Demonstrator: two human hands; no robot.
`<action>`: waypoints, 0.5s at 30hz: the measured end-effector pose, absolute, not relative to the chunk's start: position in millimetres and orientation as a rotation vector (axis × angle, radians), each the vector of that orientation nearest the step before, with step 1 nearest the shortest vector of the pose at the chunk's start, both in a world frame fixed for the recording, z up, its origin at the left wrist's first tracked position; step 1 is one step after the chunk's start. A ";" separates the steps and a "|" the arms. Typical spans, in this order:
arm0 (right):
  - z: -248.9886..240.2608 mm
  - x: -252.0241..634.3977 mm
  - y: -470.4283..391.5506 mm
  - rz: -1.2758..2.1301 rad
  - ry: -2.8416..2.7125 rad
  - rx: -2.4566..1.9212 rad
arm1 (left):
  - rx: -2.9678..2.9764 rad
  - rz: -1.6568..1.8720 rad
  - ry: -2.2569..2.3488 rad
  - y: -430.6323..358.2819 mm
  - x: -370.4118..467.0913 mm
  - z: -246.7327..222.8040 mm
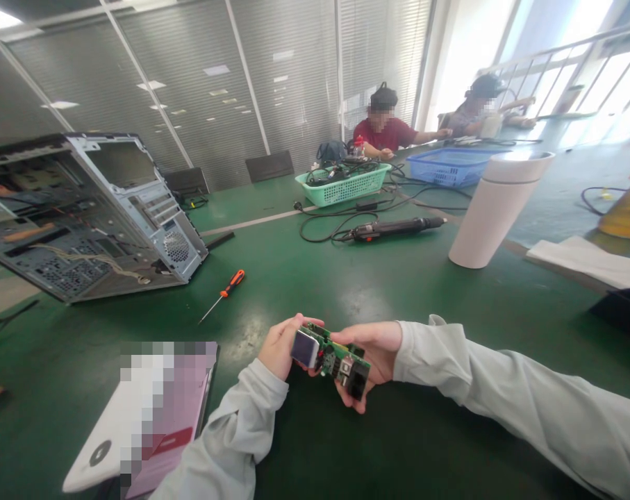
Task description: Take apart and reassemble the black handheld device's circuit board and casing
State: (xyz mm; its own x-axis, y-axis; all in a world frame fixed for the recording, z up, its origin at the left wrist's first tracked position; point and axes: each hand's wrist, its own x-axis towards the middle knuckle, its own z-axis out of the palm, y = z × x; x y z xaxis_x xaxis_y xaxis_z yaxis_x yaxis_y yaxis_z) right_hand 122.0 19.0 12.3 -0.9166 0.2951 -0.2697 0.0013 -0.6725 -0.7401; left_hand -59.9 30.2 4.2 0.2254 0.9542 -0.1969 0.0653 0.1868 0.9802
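Observation:
Between my two hands is a green circuit board (328, 357) with a small square screen at its left end and metal and black port blocks at its right end. My left hand (279, 349) grips the screen end, fingers closed around it. At the port end, my right hand (377, 351) wraps the board from behind, with the thumb along its upper edge and fingertips showing below. The board is held tilted above the green table (273, 278). An orange-and-black screwdriver (226, 292) lies on the table beyond my left hand.
An open computer case (132, 208) stands at left, near a pale booklet (103, 417). Ahead lie a corded electric screwdriver (392, 228), a green basket (340, 187) of cables and a blue basket (444, 167). A white tumbler (496, 215) stands right. Two people sit far back.

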 end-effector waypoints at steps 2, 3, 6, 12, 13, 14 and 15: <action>13.3 115.3 16.5 2.633 -1.120 -0.695 | 1.218 0.902 1.148 29.8 -60.4 3.1; 14.2 112.0 15.9 2.602 -1.078 -0.805 | 1.212 0.932 1.143 30.0 -60.7 1.6; 18.4 105.4 13.5 2.446 -0.941 -1.165 | 1.180 1.013 1.125 30.6 -60.7 -3.2; 22.3 143.2 -8.5 1.657 -0.876 -1.436 | 1.202 1.024 1.076 29.7 -59.3 -6.1; 22.8 160.5 -13.5 1.446 -0.941 -1.457 | 1.204 1.020 1.071 29.9 -59.5 -6.5; 23.6 181.0 -18.7 1.222 -1.017 -1.470 | 1.208 1.012 1.066 30.2 -59.9 -7.0; 25.0 203.8 -24.0 1.016 -1.077 -1.524 | 1.214 1.001 1.061 30.8 -60.5 -7.6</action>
